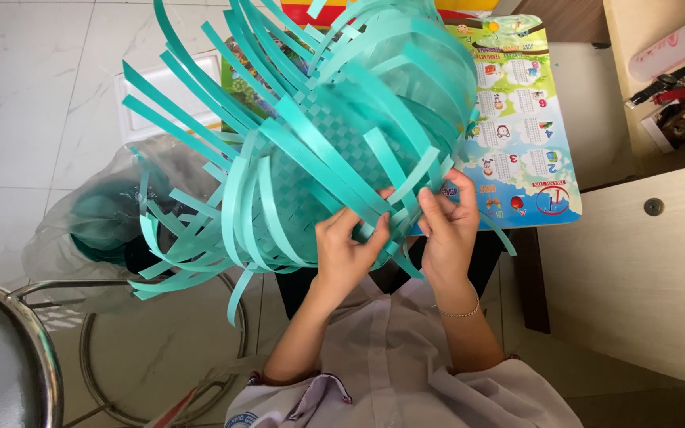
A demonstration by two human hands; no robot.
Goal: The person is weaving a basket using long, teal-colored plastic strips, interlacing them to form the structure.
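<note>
Teal plastic strips, flat and glossy, make up a half-woven basket [334, 150] that fills the centre of the frame. Its middle is a tight checker weave, slightly see-through, and from that patch loose strip ends fan out towards the upper left, the top and the lower left, some curling downwards. The basket is held up in the air in front of the person, above a low worktop [572, 71] in the upper right of the frame.

At the lower centre the left hand [346, 246] has its grip closed on strips at the basket's lower edge, thumb and fingers pinching them. Just beside it the right hand [447, 222] also holds strip ends, fingers curled narrow around them; a thin bead bracelet [461, 313] sits on its wrist.

Under the basket, a colourful printed learning chart [525, 135] lies on the worktop. A clear plastic bag with more teal strip [101, 222] rests at the left on the white tiled floor [25, 95]. A round metal stool [9, 349] shows at the lower left, and pale wooden furniture [636, 269] fills the right.
</note>
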